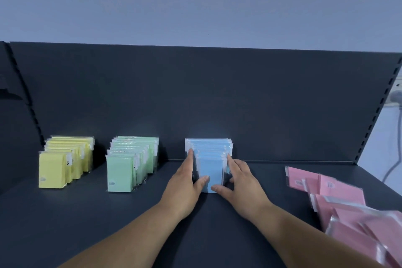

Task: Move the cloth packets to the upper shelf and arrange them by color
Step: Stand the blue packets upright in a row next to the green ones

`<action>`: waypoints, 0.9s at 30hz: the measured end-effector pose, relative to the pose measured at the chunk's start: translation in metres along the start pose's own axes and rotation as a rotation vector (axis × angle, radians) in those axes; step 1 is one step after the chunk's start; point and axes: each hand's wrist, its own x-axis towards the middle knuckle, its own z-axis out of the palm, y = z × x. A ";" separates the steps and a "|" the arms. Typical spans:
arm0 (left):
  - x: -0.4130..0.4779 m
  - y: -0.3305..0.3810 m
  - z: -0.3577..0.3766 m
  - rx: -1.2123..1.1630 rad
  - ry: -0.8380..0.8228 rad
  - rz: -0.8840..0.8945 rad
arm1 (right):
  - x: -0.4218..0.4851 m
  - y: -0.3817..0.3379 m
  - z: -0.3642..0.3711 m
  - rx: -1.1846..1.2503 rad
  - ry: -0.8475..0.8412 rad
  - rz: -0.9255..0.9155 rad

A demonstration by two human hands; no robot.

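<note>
Blue packets (210,165) in shiny clear sleeves stand in a tidy row mid-shelf (87,224). The left hand (185,185) and right hand (241,183) press its sides with straight fingers, thumbs on the front packet

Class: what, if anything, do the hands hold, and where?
Left hand and right hand press the blue packets between them: fingers along the sides, thumbs on the front.
</note>
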 end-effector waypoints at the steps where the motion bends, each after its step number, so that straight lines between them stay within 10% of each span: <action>1: 0.000 -0.001 0.000 -0.008 0.008 0.002 | 0.000 0.000 0.000 0.007 0.008 0.002; 19: -0.008 0.005 -0.007 -0.045 0.071 0.060 | -0.006 0.001 -0.012 0.175 -0.034 0.034; 27: -0.026 0.019 -0.009 0.364 0.150 0.255 | -0.029 0.004 -0.027 0.128 -0.138 0.067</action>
